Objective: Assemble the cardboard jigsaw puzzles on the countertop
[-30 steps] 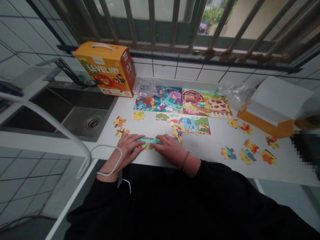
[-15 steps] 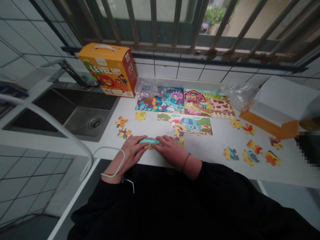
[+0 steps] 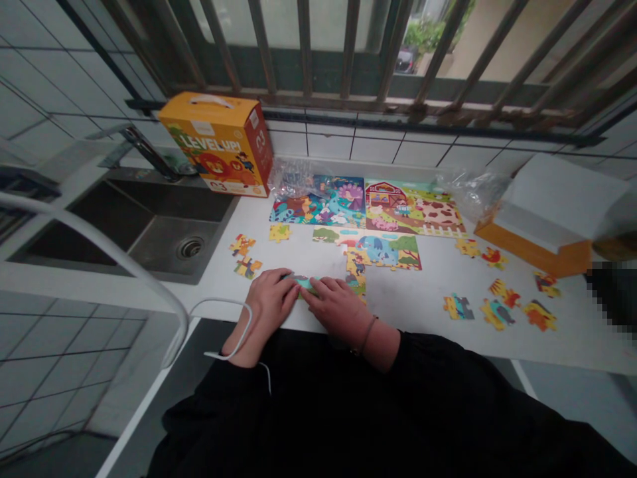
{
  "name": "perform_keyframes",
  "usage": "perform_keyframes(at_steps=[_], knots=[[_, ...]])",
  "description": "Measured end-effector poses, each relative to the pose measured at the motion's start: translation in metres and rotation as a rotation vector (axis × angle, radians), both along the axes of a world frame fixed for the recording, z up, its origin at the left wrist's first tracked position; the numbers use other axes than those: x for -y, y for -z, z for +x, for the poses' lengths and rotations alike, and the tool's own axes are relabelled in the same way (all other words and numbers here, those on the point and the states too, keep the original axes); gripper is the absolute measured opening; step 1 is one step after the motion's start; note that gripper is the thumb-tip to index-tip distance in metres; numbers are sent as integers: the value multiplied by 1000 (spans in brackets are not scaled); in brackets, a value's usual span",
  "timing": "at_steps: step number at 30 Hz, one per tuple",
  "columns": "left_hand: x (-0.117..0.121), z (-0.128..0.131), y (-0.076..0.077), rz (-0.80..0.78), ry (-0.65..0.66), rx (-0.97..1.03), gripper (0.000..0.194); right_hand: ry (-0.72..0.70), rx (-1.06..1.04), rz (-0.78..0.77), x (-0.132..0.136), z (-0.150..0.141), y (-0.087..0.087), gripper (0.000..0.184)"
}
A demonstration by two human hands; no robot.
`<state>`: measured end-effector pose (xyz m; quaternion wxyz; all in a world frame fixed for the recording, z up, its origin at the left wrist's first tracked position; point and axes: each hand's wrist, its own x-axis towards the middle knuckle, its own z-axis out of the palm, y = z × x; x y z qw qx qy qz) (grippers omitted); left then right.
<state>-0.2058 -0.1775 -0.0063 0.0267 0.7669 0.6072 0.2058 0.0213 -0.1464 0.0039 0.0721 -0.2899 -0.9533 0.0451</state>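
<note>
Jigsaw puzzle pieces (image 3: 302, 281) with teal and grey print lie near the counter's front edge, mostly covered by my fingers. My left hand (image 3: 269, 295) grips their left side, thumb low and fingers on top. From the right, my right hand (image 3: 336, 307) holds the same pieces, its fingertips almost meeting the left ones. Just beyond is a partly joined puzzle (image 3: 381, 249) with a blue elephant and a tree; a strip of it runs down beside my right hand. Loose yellow pieces (image 3: 247, 267) sit beyond my left hand.
A blue animal puzzle (image 3: 343, 202) and a farm puzzle (image 3: 413, 207) lie at the back under crinkled plastic (image 3: 293, 178). An orange box (image 3: 219, 149) stands beside the sink (image 3: 149, 226). More loose pieces (image 3: 497, 313) and an open white box (image 3: 542, 206) are at right.
My left hand has shifted slightly right, its fingers drawn in closer to my right hand. More of the pieces is covered. The camera view has tilted a little.
</note>
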Motion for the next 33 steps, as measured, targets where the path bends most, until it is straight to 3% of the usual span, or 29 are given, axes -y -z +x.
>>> perform_keyframes(at_steps=[6, 10, 13, 16, 20, 23, 28, 33], knots=[[-19, 41, -21, 56, -182, -7, 17, 10, 13, -9, 9, -1, -2, 46], [-45, 40, -34, -7, -317, -18, 19, 29, 17, -35, 12, -1, 1, 51], [-60, 15, -37, -71, -447, -92, 28, 20, -4, -53, 12, 4, 3, 55], [-61, -27, -34, -100, -554, -153, 35, 21, -83, -38, 10, 20, -1, 55], [-47, -90, -28, -186, -593, -166, 41, 103, -257, -16, 11, 63, -9, 42], [-39, -121, -26, -190, -651, -169, 52, 175, -353, 10, 18, 103, -7, 33], [-52, -130, -23, -220, -637, -139, 62, 268, -412, 93, 39, 164, 14, 29], [-79, -127, -21, -254, -591, -111, 47, 366, -392, 164, 52, 207, 35, 24]])
